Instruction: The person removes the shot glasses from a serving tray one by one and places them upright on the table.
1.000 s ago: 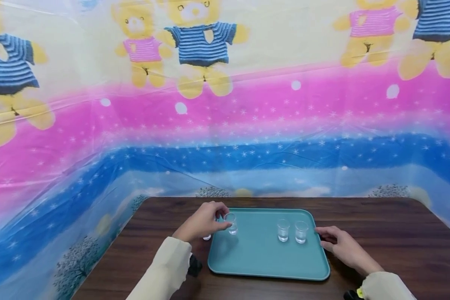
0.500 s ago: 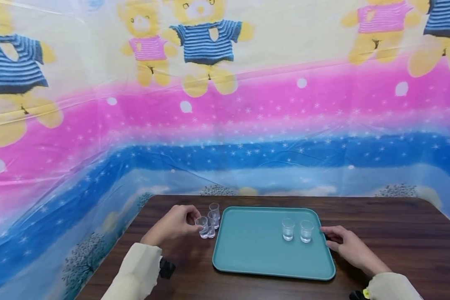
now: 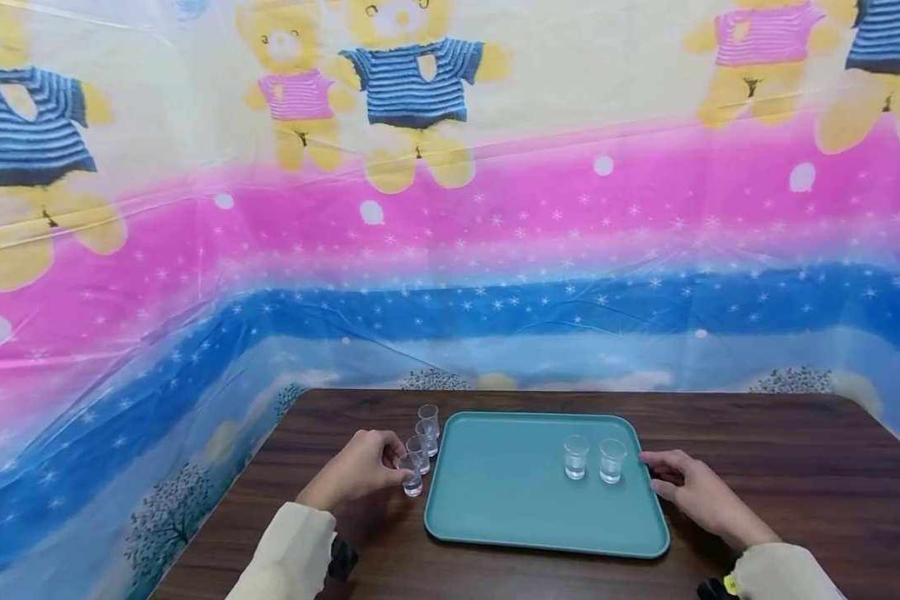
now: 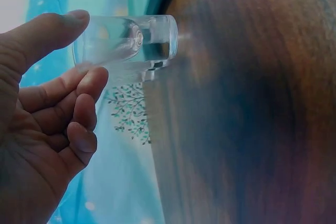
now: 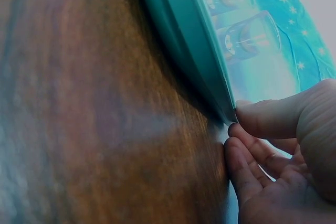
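My left hand [image 3: 356, 471] pinches a clear shot glass [image 3: 413, 486] near its rim, between thumb and index finger. That glass [image 4: 152, 38] stands close over the wooden table, at the near end of a row of similar glasses [image 3: 428, 417] left of the tray. On the right, my right hand [image 3: 693, 493] holds the edge of the teal tray [image 3: 510, 508], thumb on the rim [image 5: 223, 90] and fingertips just below it. Two more clear shot glasses, one [image 3: 576, 458] left of the other [image 3: 612, 462], stand upright on the tray's right half.
The dark wooden table [image 3: 780, 450] extends on both sides of the tray. Behind it and along the left hangs a printed sheet [image 3: 495, 317] with bears and snowflakes. A black wrist strap [image 3: 341, 557] sits at the left sleeve.
My left hand carried a shot glass leftward off the tray to the row, then now pinches one at the row's near end. My right hand stays at the tray's edge.
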### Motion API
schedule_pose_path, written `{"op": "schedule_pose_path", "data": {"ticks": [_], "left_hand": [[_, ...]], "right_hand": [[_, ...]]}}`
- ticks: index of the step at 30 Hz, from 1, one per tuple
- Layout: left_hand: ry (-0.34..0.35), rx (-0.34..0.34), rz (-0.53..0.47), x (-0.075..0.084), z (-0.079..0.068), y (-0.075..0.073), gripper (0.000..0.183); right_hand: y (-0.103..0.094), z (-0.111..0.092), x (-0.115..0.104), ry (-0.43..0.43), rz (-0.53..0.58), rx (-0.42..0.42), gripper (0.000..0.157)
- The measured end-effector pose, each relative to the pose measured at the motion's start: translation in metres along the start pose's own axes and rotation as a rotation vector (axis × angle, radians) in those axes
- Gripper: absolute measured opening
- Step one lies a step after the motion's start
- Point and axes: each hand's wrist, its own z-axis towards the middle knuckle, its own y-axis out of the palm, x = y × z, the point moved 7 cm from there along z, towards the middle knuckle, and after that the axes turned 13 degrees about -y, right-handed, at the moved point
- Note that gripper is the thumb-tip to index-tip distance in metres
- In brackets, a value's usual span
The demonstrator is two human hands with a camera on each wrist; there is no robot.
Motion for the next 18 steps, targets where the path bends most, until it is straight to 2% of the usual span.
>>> {"op": "schedule_pose_path", "data": {"ticks": [11, 18], "left_hand": [[-0.028, 0.093, 0.011, -0.0027, 0.0054, 0.0035, 0.024], [-0.057, 0.104, -0.015, -0.0038, 0.0082, 0.0042, 0.026]], "right_hand": [[0.0000, -0.0008, -0.0023, 0.015, -0.002, 0.001, 0.042], [0.0002, -0.0016, -0.0024, 0.018, 0.007, 0.004, 0.042]]}}
